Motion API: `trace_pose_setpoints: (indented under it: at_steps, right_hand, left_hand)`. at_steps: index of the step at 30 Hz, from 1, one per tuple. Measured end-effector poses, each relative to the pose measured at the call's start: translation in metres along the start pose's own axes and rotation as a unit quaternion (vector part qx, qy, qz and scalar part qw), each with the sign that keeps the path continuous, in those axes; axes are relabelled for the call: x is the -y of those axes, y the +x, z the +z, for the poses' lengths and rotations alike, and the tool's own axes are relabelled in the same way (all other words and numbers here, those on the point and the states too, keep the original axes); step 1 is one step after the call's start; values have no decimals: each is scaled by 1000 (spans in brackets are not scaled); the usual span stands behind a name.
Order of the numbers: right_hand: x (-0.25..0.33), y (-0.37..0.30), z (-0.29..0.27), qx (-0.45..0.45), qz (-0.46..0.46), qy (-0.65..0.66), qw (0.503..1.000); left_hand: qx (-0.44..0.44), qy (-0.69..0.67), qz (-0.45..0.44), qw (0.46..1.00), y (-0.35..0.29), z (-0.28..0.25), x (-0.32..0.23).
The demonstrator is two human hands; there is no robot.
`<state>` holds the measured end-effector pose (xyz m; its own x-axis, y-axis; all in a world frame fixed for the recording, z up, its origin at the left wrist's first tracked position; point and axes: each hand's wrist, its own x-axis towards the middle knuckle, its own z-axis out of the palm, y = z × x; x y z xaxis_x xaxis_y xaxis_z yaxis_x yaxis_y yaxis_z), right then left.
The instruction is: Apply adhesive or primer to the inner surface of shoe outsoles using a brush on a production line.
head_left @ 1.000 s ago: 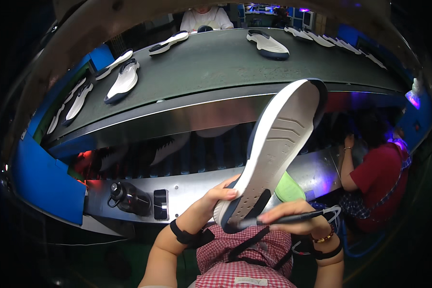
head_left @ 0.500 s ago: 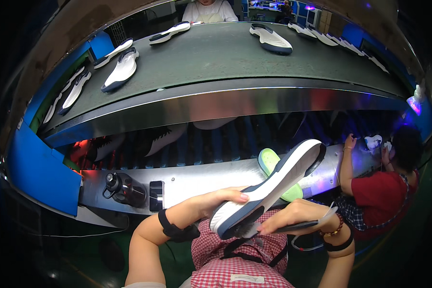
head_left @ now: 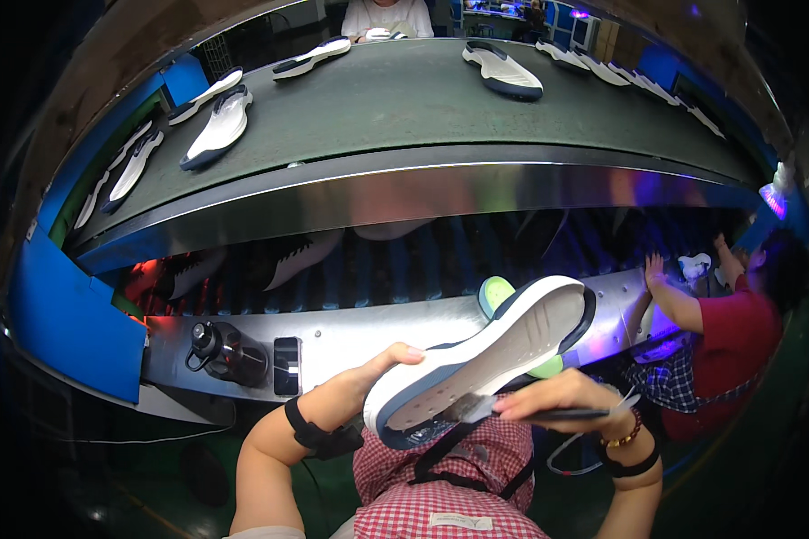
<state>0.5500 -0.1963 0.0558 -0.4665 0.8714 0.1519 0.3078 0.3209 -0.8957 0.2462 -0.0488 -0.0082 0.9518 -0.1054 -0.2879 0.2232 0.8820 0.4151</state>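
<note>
A white and navy shoe sole (head_left: 521,337) is held tilted in front of my chest, its hollow inner side facing up. My left hand (head_left: 382,368) grips its left edge, thumb on the rim and fingers hidden underneath. In my right hand (head_left: 557,395) is a brush with a dark handle (head_left: 571,414). Its pale bristles (head_left: 476,409) reach the inside of the sole near the lower end. Behind the sole, partly covered by it, lies a green sole-shaped piece (head_left: 496,292) on the metal ledge.
The metal ledge (head_left: 351,346) carries a dark bottle (head_left: 229,353) and a phone (head_left: 287,366). Beyond it, a green conveyor belt (head_left: 377,108) bears several white and navy soles. Darker shoes sit under the belt. A co-worker in red (head_left: 737,332) works at right; another person (head_left: 386,20) is across the belt.
The sole has turned, showing more of its inner side, and its lower end has shifted left. The brush stays at the lower end. The co-worker at right has moved their arms.
</note>
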Motion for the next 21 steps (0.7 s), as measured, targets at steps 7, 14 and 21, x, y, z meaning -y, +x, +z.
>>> trace_pose_setpoints:
  at_steps: [7, 14, 21]
  right_hand:
    - [4, 3, 1, -75, -9, -57, 995]
    - [9, -1, -2, -20, 6, 3, 1000]
    - [-10, -10, 7, -73, 9, 27, 997]
  left_hand:
    - [-33, -53, 36, 997, 62, 22, -27]
    - [-84, -87, 84, 989, 2, 16, -6]
    - [-94, -99, 117, 984, -4, 20, -10]
